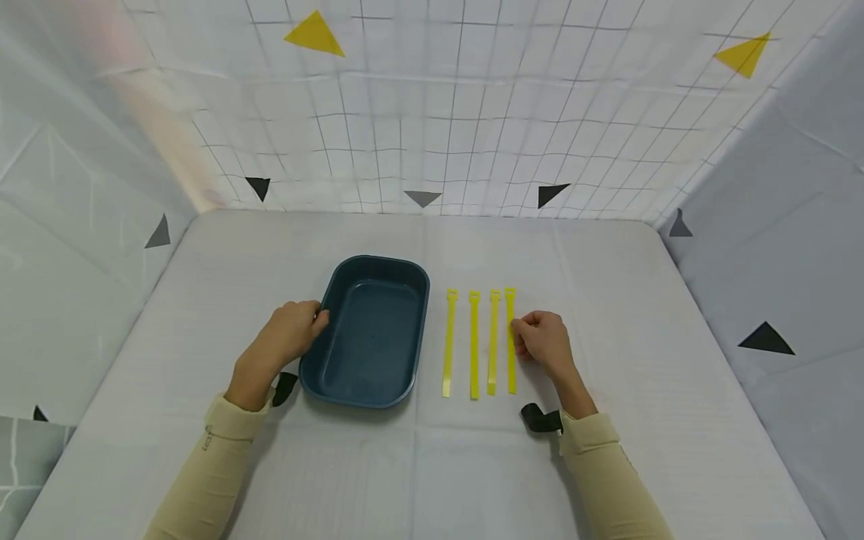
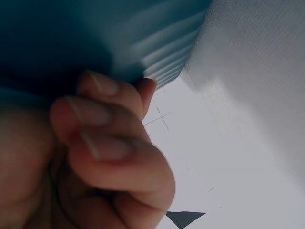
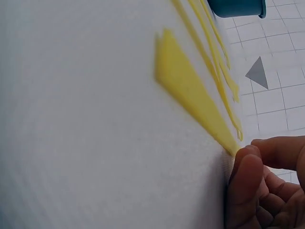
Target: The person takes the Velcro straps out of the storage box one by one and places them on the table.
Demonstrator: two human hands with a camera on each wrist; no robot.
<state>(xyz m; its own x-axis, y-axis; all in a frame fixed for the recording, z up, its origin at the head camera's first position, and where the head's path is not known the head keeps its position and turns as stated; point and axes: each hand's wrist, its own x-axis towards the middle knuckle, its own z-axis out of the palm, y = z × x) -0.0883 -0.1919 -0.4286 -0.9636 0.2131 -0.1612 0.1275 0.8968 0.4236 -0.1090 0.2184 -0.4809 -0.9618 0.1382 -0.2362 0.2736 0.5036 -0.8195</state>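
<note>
A dark blue rectangular tray (image 1: 373, 341) stands left of the middle of the table. My left hand (image 1: 293, 330) grips its left rim, and in the left wrist view the curled fingers (image 2: 112, 150) lie against the ribbed outer wall. To the tray's right, several flat yellow cable straps (image 1: 474, 345) lie side by side, each with a slotted head at the far end. My right hand (image 1: 543, 341) pinches the rightmost yellow strap (image 1: 511, 367) near its middle, between thumb and forefinger. In the right wrist view, this strap's (image 3: 190, 98) tail end lies close over the white surface.
A white sheet covers the table (image 1: 337, 472). Behind it rises a white gridded curtain (image 1: 432, 112) with yellow, black and grey triangles. Plain sheets (image 1: 776, 262) close off both sides. A black wrist device (image 1: 540, 418) sits below my right hand, another (image 1: 285, 388) below my left.
</note>
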